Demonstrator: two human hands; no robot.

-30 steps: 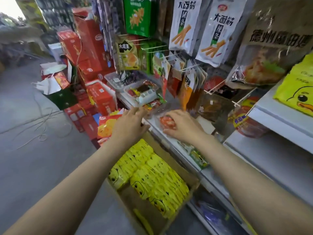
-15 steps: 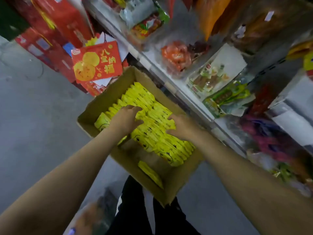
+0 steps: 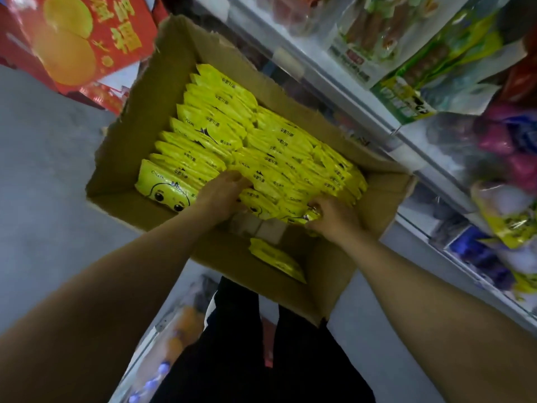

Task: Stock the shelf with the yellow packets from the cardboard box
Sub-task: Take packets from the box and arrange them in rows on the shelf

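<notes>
Both hands are digging into the cardboard box (image 3: 162,135): left hand (image 3: 223,193) and right hand (image 3: 331,216) gripping yellow packets (image 3: 220,123) at six o'clock; box looking nearly full, most stocking remaining.

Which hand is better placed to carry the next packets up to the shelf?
Probably the right hand: it already pinches yellow packets at the row's near end and is on the shelf side. The left hand only digs in.

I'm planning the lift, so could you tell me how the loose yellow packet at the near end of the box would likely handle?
The loose yellow packet looks thin and flat, so probably light and floppy. Its film looks glossy, so perhaps slippery. Slumped against the cardboard box wall, it should slide rather than roll.
</notes>
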